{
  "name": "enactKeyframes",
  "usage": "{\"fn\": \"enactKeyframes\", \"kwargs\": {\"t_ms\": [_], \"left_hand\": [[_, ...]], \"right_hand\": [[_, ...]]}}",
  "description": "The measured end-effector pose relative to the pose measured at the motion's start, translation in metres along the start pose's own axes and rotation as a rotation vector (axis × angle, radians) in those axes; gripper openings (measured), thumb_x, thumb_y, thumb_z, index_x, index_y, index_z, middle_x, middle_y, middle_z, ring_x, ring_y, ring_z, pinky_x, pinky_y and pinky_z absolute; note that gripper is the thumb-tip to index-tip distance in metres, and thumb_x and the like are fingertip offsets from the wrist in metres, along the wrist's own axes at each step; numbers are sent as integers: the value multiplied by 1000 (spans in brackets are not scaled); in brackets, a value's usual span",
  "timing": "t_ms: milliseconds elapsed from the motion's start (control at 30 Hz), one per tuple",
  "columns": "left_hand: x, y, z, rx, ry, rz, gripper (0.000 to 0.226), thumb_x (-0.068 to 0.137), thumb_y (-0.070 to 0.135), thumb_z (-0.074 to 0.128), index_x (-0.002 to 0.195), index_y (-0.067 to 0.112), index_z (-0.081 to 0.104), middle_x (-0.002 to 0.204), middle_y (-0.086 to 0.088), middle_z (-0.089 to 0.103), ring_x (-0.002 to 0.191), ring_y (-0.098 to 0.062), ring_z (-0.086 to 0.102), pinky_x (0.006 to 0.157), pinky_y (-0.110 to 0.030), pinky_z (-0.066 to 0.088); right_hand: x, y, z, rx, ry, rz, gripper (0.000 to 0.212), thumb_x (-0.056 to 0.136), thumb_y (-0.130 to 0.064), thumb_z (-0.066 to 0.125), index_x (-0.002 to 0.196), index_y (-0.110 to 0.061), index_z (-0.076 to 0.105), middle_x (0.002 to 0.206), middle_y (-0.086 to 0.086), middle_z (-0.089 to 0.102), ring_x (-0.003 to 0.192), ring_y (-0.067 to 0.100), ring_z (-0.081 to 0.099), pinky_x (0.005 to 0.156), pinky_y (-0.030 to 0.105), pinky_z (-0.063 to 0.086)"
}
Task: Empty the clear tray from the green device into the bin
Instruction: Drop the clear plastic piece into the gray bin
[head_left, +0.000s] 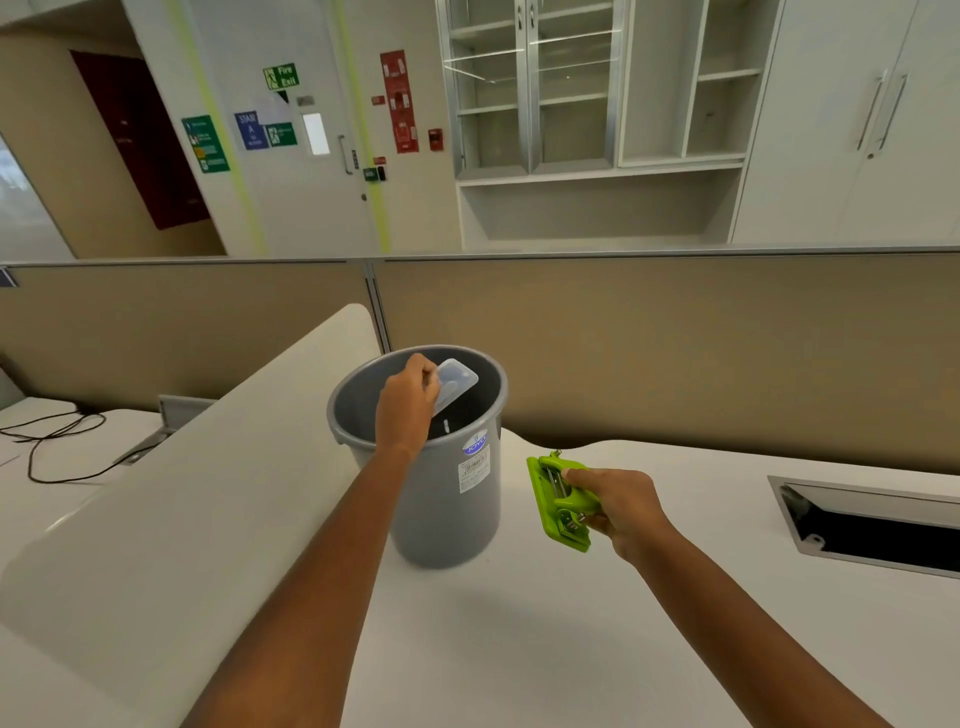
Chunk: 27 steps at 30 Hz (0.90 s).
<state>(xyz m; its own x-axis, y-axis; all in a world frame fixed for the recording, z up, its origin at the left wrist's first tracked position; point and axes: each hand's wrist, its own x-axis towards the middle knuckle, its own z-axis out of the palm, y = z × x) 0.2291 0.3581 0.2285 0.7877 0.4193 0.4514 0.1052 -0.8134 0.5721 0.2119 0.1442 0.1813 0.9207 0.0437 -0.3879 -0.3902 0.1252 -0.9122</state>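
Two bare forearms reach out over a white bench, and at about one o'clock from the camera the right hand is closed around the green device, a hole punch held just off the bench surface with its underside turned toward the bin. At twelve o'clock the left hand holds the clear tray by one short end, fingers pinched on its edge, tilted over the open mouth of the grey bin, which stands on the bench just beside the punch. A pale speck shows inside the bin below the tray; what it is cannot be made out. The tray looks like thin, light, fairly stiff plastic, smooth enough to slip, so a pinch across the rim at one end, as here, seems the sensible hold. The punch appears heavier and rigid, best gripped around its body. A recessed cable hatch lies at three o'clock.
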Motion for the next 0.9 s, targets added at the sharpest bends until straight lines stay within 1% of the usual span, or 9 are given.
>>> {"fn": "enactKeyframes", "kwargs": {"t_ms": [133, 200, 300, 400, 500, 633, 733, 800, 900], "left_hand": [[6, 5, 2, -155, 62, -144, 21, 89, 10, 56, 102, -4, 64, 111, -25, 64, 99, -33, 61, 90, -36, 49], [7, 7, 2, -147, 42, -102, 18, 88, 10, 57, 98, -4, 64, 109, -24, 62, 94, -32, 60, 90, -38, 50], [5, 9, 3, -64, -104, 43, 16, 89, 12, 56, 93, -3, 63, 101, -20, 64, 80, -21, 54, 80, -30, 48], [3, 11, 4, -98, -70, -15, 16, 87, 8, 57, 91, -5, 65, 95, -23, 68, 77, -23, 56, 83, -37, 51], [4, 11, 5, -140, -10, -126, 17, 86, 6, 57, 94, -7, 65, 97, -25, 69, 81, -29, 60, 82, -34, 49], [5, 14, 5, -180, -76, -88, 15, 85, 6, 60, 93, -5, 66, 96, -24, 70, 76, -22, 58, 83, -36, 52], [7, 13, 5, -316, -23, -180, 17, 85, 6, 61, 96, -6, 66, 101, -24, 70, 67, -21, 60, 71, -28, 53], [7, 12, 6, -378, -39, -222, 18, 85, 5, 61, 98, -7, 65, 104, -25, 69, 58, -12, 58, 61, -19, 53], [6, 9, 5, -421, -1, -280, 19, 86, 3, 60, 101, -7, 64, 107, -24, 67, 60, -10, 57, 47, -7, 49]], "right_hand": [[-1, 1, 0, 2, -15, 9, 12, 76, -4, 69, 85, -2, 61, 70, 12, 59, 60, 21, 56, 53, 27, 45], [-2, 1, -1, 1, -18, 16, 18, 77, -4, 70, 92, 0, 62, 71, 12, 59, 60, 21, 56, 53, 27, 45], [-1, 0, -3, 2, -16, 23, 28, 77, -5, 70, 102, 4, 63, 73, 13, 59, 61, 21, 56, 54, 27, 45], [-2, -1, -7, 5, -14, 27, 30, 77, -5, 70, 103, 6, 63, 73, 13, 59, 61, 21, 56, 54, 27, 46], [-3, -3, -8, 1, -21, 26, 27, 77, -5, 70, 101, 4, 63, 74, 13, 59, 61, 20, 56, 53, 27, 46], [-5, -6, -10, 2, -38, 18, 22, 77, -5, 70, 97, 1, 63, 75, 14, 59, 61, 21, 56, 53, 27, 46], [-6, -6, -12, -7, -40, 14, 15, 76, -4, 70, 88, 0, 62, 78, 15, 59, 62, 21, 56, 53, 27, 45], [-7, -6, -14, -11, -41, 14, 9, 76, -4, 70, 76, -3, 61, 75, 14, 59, 61, 21, 56, 53, 27, 45], [-8, -5, -17, -18, -41, 7, 14, 76, -3, 70, 68, -7, 58, 70, 12, 58, 60, 21, 56, 53, 27, 45]]}}
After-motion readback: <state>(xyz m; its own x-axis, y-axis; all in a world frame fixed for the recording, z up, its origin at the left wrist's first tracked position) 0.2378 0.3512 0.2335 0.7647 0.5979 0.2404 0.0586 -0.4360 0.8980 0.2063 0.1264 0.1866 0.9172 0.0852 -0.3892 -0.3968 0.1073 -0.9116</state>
